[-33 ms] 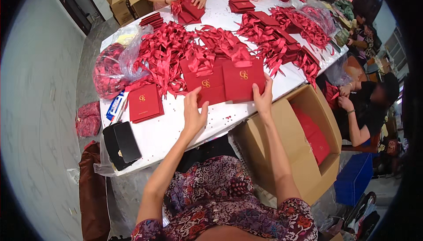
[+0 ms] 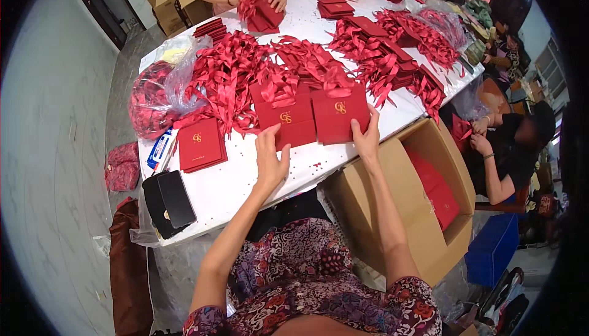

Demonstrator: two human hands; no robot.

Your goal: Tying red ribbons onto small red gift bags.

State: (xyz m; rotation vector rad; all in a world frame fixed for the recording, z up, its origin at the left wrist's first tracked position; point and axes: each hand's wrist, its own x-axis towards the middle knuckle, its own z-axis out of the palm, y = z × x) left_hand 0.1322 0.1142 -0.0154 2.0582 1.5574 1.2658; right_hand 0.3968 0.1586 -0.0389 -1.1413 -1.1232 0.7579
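Two red paper gift bags with satin ribbon handles lie side by side at the near table edge, each with a gold emblem. At the left bag's point(image 2: 293, 132) lower left corner rests my left hand point(image 2: 271, 159), open, its fingers apart and thumb just below the bag. My right hand point(image 2: 367, 136) holds the right bag point(image 2: 337, 128) by its right edge, thumb on the front and fingers along the side. Behind both bags is a heap of red ribbons point(image 2: 230, 69). Another stack of red bags point(image 2: 201, 146) lies left of my left hand.
An open cardboard box point(image 2: 392, 198) with red bags inside stands at the right against the white table point(image 2: 221, 195). A black purse point(image 2: 169, 204) and a plastic bag of red ribbon point(image 2: 153, 100) sit at the left. A co-worker's hands point(image 2: 276, 1) handle red bags across the table.
The two bags have drawn slightly apart: the right one overlapped the left before, and now a narrow gap shows between them. My hands have barely moved. The co-worker's bags opposite have shifted slightly.
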